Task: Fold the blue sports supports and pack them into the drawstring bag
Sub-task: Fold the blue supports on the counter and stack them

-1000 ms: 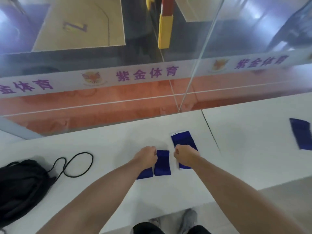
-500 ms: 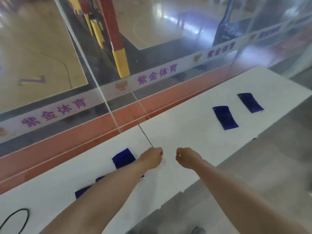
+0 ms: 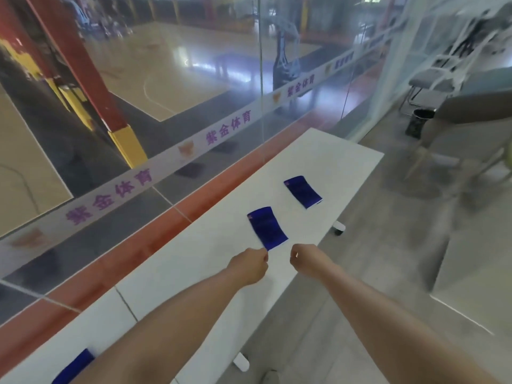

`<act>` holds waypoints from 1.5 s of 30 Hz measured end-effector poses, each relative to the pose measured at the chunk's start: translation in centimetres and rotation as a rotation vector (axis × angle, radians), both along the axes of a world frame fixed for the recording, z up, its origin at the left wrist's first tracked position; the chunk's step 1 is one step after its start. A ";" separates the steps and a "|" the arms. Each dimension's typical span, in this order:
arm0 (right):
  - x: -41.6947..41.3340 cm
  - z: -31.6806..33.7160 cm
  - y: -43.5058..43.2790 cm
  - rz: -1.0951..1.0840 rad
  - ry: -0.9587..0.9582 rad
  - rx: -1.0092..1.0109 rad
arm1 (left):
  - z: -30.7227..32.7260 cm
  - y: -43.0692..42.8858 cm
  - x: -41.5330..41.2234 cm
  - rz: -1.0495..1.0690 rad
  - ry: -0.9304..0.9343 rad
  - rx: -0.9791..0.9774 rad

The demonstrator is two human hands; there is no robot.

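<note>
L hand [image 3: 250, 266] & R hand [image 3: 304, 259], both curled, near closest blue support [image 3: 267, 228] on white table [image 3: 318, 162]

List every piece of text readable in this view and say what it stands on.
"紫金体育": purple characters on the white band that runs across the glass wall; readable three times along it.
A further repeat at the far end of the band: too blurred to read.
Small corner tags on the nearer blue support and the farther blue support: too small to read.
</note>
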State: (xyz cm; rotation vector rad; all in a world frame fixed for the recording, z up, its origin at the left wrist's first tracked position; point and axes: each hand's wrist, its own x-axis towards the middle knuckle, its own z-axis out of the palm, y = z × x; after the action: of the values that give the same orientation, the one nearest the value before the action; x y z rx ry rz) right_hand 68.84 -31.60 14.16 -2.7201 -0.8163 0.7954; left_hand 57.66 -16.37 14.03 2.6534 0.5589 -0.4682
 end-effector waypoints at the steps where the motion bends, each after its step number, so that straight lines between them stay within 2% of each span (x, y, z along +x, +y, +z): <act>1: 1.8 -0.2 -0.3 -0.020 0.011 -0.003 | -0.4 -0.1 2.1 -0.009 -0.001 -0.015; 7: 14.5 -2.3 -0.5 -0.085 0.037 -0.051 | -2.5 0.8 16.2 -0.069 -0.013 -0.061; 10: 20.3 -2.1 -0.2 -0.094 0.040 -0.090 | -2.8 2.0 21.9 -0.084 0.040 -0.080; 15: 29.6 -1.9 1.7 -0.015 -0.005 -0.124 | -2.7 5.5 30.3 -0.091 0.028 -0.097; 19: 35.9 -3.0 3.8 0.014 0.035 -0.131 | -3.8 7.7 35.5 -0.035 0.041 -0.107; 23: 42.9 -5.1 7.4 0.173 0.059 -0.197 | -6.0 9.1 39.9 0.129 0.019 -0.178; 28: 50.2 -7.6 12.1 0.422 0.075 -0.140 | -8.7 9.5 44.4 0.517 -0.039 -0.286; 33: 54.0 -9.6 16.0 0.637 0.088 -0.153 | -10.0 9.2 45.9 0.795 -0.029 -0.348; 40: 54.7 -11.8 20.1 0.794 0.137 -0.170 | -13.6 8.6 44.6 0.973 -0.009 -0.371; 45: 54.5 -14.2 21.1 0.883 0.085 -0.107 | -15.4 6.1 44.6 1.108 -0.003 -0.372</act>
State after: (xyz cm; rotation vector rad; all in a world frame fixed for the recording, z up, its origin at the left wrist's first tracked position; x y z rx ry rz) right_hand 123.30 -10.47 -0.06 -2.3077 -2.0395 1.0984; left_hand 102.26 -10.31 -1.35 1.6352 1.5865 -0.1802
